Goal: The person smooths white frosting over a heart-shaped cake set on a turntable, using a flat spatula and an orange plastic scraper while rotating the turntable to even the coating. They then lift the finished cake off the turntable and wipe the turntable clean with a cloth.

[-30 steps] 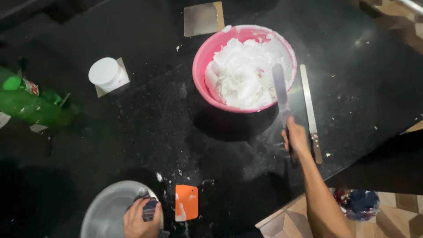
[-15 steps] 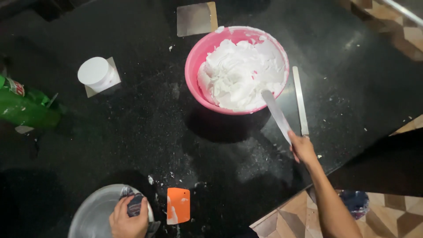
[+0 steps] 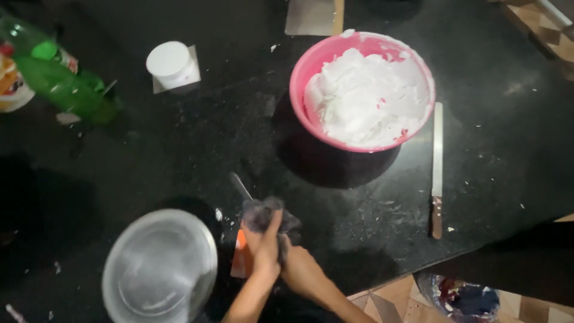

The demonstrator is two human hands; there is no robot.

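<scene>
My left hand [image 3: 262,248] and my right hand [image 3: 301,270] meet at the counter's front edge. The left hand pinches a dark cloth [image 3: 263,214] that is bunched around the blade of a palette knife [image 3: 240,185], whose metal tip sticks out up and to the left. The right hand grips the knife's handle end, which is hidden under the fingers. An orange scraper [image 3: 240,258] lies partly under my left wrist. A pink bowl [image 3: 297,84] full of white cream stands farther back on the right.
A round metal pan [image 3: 158,272] sits at the front left. A second long knife [image 3: 437,167] lies right of the bowl. A white jar [image 3: 173,63], a green bottle [image 3: 66,84] and a metal scraper [image 3: 314,15] stand at the back. Patterned floor shows bottom right.
My right hand carried the palette knife from beside the bowl leftward to my left hand. The left hand lifted the cloth from the pan's edge onto the blade.
</scene>
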